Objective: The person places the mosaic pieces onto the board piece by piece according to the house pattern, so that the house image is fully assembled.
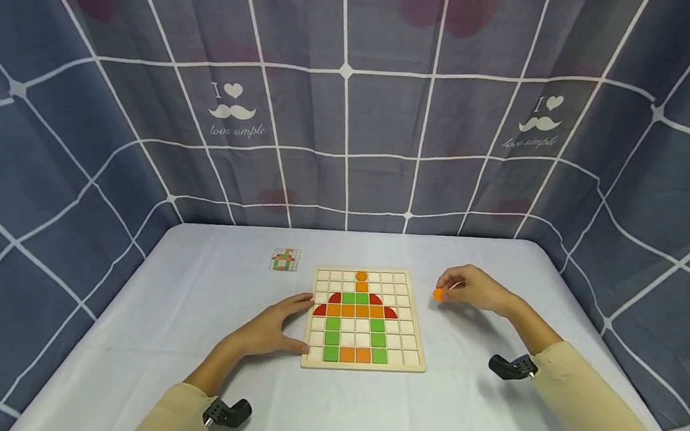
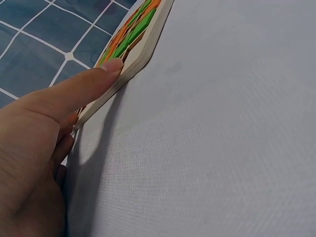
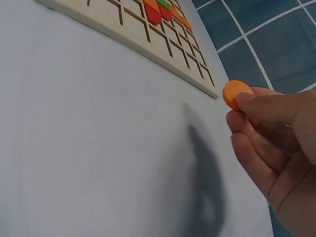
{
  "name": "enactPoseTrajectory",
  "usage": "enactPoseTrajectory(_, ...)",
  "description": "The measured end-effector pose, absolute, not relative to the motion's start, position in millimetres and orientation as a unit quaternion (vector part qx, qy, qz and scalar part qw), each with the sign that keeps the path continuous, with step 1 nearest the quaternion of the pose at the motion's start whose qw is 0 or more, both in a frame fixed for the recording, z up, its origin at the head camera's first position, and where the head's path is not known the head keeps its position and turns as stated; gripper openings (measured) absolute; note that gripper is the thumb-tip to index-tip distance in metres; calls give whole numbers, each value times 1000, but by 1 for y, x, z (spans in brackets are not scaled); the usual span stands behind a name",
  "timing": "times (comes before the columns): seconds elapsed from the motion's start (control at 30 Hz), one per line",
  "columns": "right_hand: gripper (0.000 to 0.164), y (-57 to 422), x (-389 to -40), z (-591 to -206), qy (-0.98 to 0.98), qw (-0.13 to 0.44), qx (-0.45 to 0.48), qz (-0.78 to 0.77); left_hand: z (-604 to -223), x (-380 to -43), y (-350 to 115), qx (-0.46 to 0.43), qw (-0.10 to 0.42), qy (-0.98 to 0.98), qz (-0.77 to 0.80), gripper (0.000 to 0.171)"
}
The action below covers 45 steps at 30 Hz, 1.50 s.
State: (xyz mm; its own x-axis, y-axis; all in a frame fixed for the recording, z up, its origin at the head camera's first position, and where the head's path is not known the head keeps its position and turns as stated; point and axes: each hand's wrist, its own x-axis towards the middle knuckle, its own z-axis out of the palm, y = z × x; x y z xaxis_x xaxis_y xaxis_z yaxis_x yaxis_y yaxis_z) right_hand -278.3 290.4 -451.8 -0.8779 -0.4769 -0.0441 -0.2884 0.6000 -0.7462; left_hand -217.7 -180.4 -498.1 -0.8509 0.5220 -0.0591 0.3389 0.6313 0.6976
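A square wooden grid board (image 1: 409, 360) lies on the white table with flat colored pieces set in its cells. An orange disc (image 1: 361, 276) and an orange square stand in its top rows; below come red quarter-circles (image 1: 389, 312), an orange row and two green columns (image 1: 332, 339). My left hand (image 1: 271, 324) rests at the board's left edge, thumb and fingers spread apart, the thumb tip touching the rim in the left wrist view. To the right of the board, my right hand (image 1: 475, 288) pinches another orange disc (image 3: 231, 94) between thumb and fingers, above the cloth.
A small pattern card (image 1: 284, 259) with a similar colored figure lies behind the board's left corner. White cloth (image 1: 196, 285) covers the table. Dark checked curtains (image 1: 381, 124) hang behind and on both sides. Each wrist wears a black device (image 1: 511, 367).
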Motion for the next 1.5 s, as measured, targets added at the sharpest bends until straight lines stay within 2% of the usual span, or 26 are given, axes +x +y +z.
enactPoseTrajectory(0.37,10,228,-304,-469,871,91,-177,-449,-500,-218,-182,244,128,891,361,97)
enactPoseTrajectory(0.67,7,196,-325,-472,876,63,-192,-438,-500,-218,-180,243,127,889,368,96)
enactPoseTrajectory(1.0,8,173,-341,-481,886,48,-213,-408,-496,-220,-178,244,120,890,366,97)
enactPoseTrajectory(1.5,8,167,-339,-489,901,49,-192,-387,-498,-219,-178,236,129,892,364,97)
